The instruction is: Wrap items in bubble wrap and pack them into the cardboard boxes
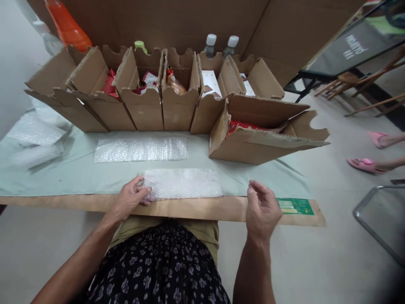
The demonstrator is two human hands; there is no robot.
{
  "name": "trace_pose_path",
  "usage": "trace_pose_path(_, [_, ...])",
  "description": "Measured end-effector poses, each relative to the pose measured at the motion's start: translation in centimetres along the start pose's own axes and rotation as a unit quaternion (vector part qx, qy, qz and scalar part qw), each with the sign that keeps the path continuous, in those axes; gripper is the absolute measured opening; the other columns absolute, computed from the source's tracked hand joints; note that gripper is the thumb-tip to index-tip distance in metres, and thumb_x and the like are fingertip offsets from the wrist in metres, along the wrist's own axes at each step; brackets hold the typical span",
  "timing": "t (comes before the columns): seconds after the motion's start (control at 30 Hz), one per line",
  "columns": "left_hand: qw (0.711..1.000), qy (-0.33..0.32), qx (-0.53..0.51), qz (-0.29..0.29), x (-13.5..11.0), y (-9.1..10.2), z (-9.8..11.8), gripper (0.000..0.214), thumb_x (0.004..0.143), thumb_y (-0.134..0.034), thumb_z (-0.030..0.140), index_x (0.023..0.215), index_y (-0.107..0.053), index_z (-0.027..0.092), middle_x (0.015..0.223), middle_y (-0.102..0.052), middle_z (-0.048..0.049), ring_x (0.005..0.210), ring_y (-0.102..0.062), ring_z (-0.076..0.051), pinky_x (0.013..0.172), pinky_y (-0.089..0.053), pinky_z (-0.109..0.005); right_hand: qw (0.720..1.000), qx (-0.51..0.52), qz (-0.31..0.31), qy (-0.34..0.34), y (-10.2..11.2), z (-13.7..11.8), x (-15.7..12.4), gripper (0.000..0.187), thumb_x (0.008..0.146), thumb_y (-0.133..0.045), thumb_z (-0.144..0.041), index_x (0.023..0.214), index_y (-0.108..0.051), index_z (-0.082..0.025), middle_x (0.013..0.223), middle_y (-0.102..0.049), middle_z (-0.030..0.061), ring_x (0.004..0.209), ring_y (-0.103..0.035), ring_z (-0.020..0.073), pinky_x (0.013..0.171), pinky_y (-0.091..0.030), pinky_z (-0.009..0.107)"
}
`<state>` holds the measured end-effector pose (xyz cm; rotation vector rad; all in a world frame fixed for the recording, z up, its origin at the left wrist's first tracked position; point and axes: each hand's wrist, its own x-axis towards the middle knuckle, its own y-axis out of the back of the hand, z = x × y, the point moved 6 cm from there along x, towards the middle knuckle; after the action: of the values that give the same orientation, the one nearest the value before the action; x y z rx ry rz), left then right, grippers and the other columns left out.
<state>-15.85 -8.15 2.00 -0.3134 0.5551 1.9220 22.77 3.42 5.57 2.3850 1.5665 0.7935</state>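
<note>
A flat piece of clear bubble wrap [183, 183] lies along the table's front edge. My left hand [134, 196] pinches its left end, thumb on top and fingers underneath. To the right of the wrap, apart from it, my right hand [262, 207] hovers over the edge with its fingers curled in and the thumb close to them; nothing shows in it. Another strip of bubble wrap [141, 149] lies flat just behind the first. At the right, an open cardboard box [253, 145] with red contents [243, 125] sits at an angle.
A row of open cardboard boxes [148, 109] stands behind, several with packaged items inside. More bubble wrap [38, 135] is heaped at the left. Bottles [210, 44] and an orange container [68, 27] rise at the back. A metal-framed chair [368, 207] and a person's pink slippers [367, 165] are at right.
</note>
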Motion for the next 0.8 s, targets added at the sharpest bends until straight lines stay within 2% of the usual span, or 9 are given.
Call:
trace_pose_path(0.1, [0.973,-0.129,0.157,0.109,-0.6,2.0,1.7,0.063,0.085,-0.066,0.049,0.138,-0.057,0.016,0.099,-0.073,-0.0075,0.081,-0.071,-0.024,0.071,-0.061,-0.038,0.995,-0.029,-0.053,0.084,-0.8,-2.9,-1.3,0.026,0.096,-0.063,-0.033,0.114,-0.074,-0.019,0.114,-0.078,0.0108,0.100,-0.073,0.0235,0.090,-0.059,0.043])
trace_pose_path(0.17, [0.916,-0.267,0.261,0.148,-1.3,1.2,3.7,0.047,0.092,-0.061,0.039,0.134,-0.061,0.019,0.121,-0.071,-0.0127,0.108,-0.069,-0.029,0.087,-0.061,-0.044,0.981,-0.020,-0.111,0.161,-3.3,-5.5,-2.9,0.026,0.099,-0.060,-0.028,0.120,-0.071,-0.020,0.120,-0.076,0.0101,0.112,-0.071,0.0238,0.097,-0.057,0.045])
trace_pose_path(0.27, [0.828,-0.410,0.376,0.068,-1.5,-2.9,4.9,0.036,0.094,-0.058,0.026,0.128,-0.066,0.019,0.138,-0.065,-0.0149,0.131,-0.058,-0.033,0.107,-0.052,-0.053,0.927,-0.036,-0.255,0.273,-8.8,-8.5,-5.8,0.030,0.102,-0.056,-0.026,0.130,-0.068,-0.022,0.136,-0.071,0.0105,0.130,-0.063,0.0253,0.107,-0.052,0.048])
trace_pose_path(0.37, [0.798,-0.424,0.429,-0.010,-0.5,-5.0,3.9,0.032,0.093,-0.060,0.020,0.124,-0.068,0.017,0.134,-0.068,-0.0154,0.125,-0.061,-0.033,0.103,-0.054,-0.053,0.868,-0.099,-0.361,0.326,-12.2,-7.7,-7.2,0.033,0.102,-0.055,-0.031,0.132,-0.068,-0.021,0.145,-0.065,0.0119,0.139,-0.056,0.0305,0.108,-0.049,0.051])
trace_pose_path(0.43, [0.803,-0.423,0.419,-0.031,0.0,-4.7,3.5,0.030,0.094,-0.060,0.022,0.122,-0.069,0.018,0.131,-0.070,-0.0139,0.122,-0.064,-0.031,0.100,-0.056,-0.050,0.878,-0.142,-0.341,0.304,-11.6,-5.1,-5.9,0.035,0.104,-0.052,-0.036,0.130,-0.069,-0.020,0.143,-0.067,0.0133,0.137,-0.058,0.0326,0.107,-0.049,0.053])
trace_pose_path(0.5, [0.810,-0.438,0.390,-0.024,0.3,-3.3,3.7,0.029,0.098,-0.058,0.025,0.124,-0.069,0.019,0.131,-0.071,-0.0121,0.122,-0.065,-0.028,0.102,-0.056,-0.046,0.916,-0.171,-0.263,0.251,-9.2,-2.2,-3.7,0.039,0.105,-0.048,-0.042,0.127,-0.069,-0.019,0.138,-0.070,0.0146,0.133,-0.061,0.0332,0.105,-0.049,0.054])
trace_pose_path(0.63, [0.789,-0.460,0.401,0.069,2.3,-0.4,5.9,0.031,0.101,-0.053,0.027,0.125,-0.070,0.018,0.136,-0.068,-0.0140,0.131,-0.058,-0.031,0.110,-0.049,-0.050,0.957,-0.177,-0.136,0.188,-4.9,1.1,-1.3,0.043,0.104,-0.046,-0.047,0.127,-0.068,-0.017,0.134,-0.071,0.0171,0.127,-0.064,0.0322,0.102,-0.049,0.052])
trace_pose_path(0.7, [0.776,-0.446,0.436,0.095,4.5,0.4,6.9,0.032,0.100,-0.051,0.027,0.123,-0.071,0.017,0.140,-0.065,-0.0160,0.137,-0.053,-0.034,0.112,-0.046,-0.054,0.959,-0.174,-0.133,0.183,-4.9,1.4,-1.5,0.042,0.103,-0.046,-0.045,0.130,-0.066,-0.018,0.136,-0.070,0.0168,0.127,-0.064,0.0311,0.102,-0.049,0.051])
trace_pose_path(0.8, [0.765,-0.417,0.489,0.039,8.1,0.3,7.5,0.036,0.100,-0.050,0.032,0.126,-0.070,0.016,0.144,-0.063,-0.0175,0.141,-0.050,-0.036,0.114,-0.042,-0.057,0.956,-0.180,-0.149,0.179,-6.1,1.5,-2.3,0.041,0.103,-0.045,-0.042,0.132,-0.064,-0.020,0.138,-0.068,0.0154,0.129,-0.062,0.0308,0.103,-0.047,0.051])
